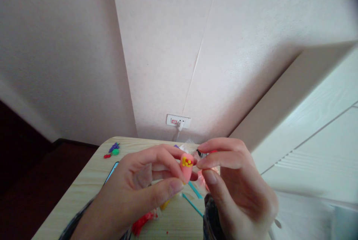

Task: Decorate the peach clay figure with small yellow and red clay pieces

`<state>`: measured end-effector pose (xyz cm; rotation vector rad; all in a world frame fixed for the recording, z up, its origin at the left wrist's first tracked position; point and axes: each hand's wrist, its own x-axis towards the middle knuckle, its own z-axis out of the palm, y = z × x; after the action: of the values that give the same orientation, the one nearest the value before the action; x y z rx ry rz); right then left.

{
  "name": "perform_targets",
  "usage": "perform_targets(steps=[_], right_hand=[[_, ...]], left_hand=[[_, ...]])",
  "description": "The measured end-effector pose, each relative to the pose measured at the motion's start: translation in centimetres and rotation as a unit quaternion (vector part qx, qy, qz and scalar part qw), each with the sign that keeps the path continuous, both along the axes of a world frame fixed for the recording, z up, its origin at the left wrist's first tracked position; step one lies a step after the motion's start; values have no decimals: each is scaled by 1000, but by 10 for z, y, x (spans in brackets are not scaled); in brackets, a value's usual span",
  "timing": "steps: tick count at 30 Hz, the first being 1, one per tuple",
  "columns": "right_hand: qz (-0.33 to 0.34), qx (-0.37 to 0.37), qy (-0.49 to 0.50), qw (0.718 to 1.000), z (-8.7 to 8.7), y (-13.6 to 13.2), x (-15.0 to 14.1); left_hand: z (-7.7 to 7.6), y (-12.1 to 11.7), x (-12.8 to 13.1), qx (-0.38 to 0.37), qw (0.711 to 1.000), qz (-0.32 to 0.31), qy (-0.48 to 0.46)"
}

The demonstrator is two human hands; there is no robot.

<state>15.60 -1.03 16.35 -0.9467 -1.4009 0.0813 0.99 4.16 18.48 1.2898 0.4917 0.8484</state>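
My left hand (134, 184) pinches a small pink clay piece (187, 169) between thumb and fingers, above the table. The piece is rounded, and several yellow dots and a little red sit on its upper part. Just to its right is my right hand (240, 184), thumb and index finger closed in a pinch. Whatever those fingertips hold, if anything, is too small to tell. Under the hands, two teal modelling tools (193, 205) lie on the table, partly covered.
The light wooden table (84, 184) carries purple, green and red clay shapes (114, 150) at its far left. A phone-like edge (111, 172) shows beside my left wrist. Red clay in wrap (144, 223) lies near the front. A wall socket (178, 121) holds a plug.
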Motion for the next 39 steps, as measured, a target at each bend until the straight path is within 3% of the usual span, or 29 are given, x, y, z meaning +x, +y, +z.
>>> perform_targets(steps=[8,19,28,33,39], right_hand=[[14,-11,26,999,0,-3,1],[16,-20,30,999,1,-2,-2],[95,-93,17,991,7,1,7],[120,-68,-9,990,4,0,11],[34,27,-48,998,0,0,6]], left_hand=[[2,2,0,30,999,-14,7],[5,1,3,18,1000,-18,-11],[-2,3,-2,57,998,-41,4],[-2,4,-5,-8,995,-94,-2],[2,3,-4,-116,985,-129,-19]])
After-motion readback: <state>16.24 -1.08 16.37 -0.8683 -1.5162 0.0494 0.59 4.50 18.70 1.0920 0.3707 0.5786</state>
